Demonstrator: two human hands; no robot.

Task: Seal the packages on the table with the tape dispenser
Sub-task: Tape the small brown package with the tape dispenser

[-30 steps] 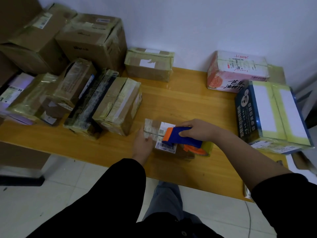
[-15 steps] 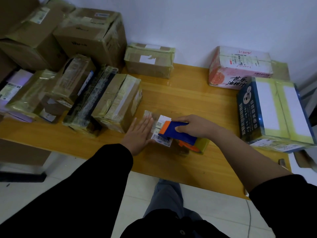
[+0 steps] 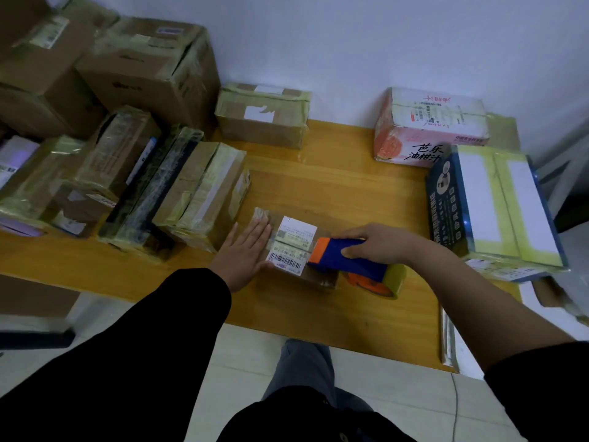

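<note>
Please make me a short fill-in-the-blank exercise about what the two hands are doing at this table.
1. The right hand grips a blue and ____ tape dispenser.
2. The left hand lies flat on the small package, whose white label bears a ____.
3. The pink box stands at the far edge of the table, against the ____.
Missing words: orange; barcode; wall.

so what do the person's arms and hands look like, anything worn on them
Both hands are bare: no gloves, rings or watch show on the left hand or the right hand. The left sleeve is black and long, reaching the wrist. The right sleeve is black too but ends far up the arm, leaving the forearm uncovered.
</note>
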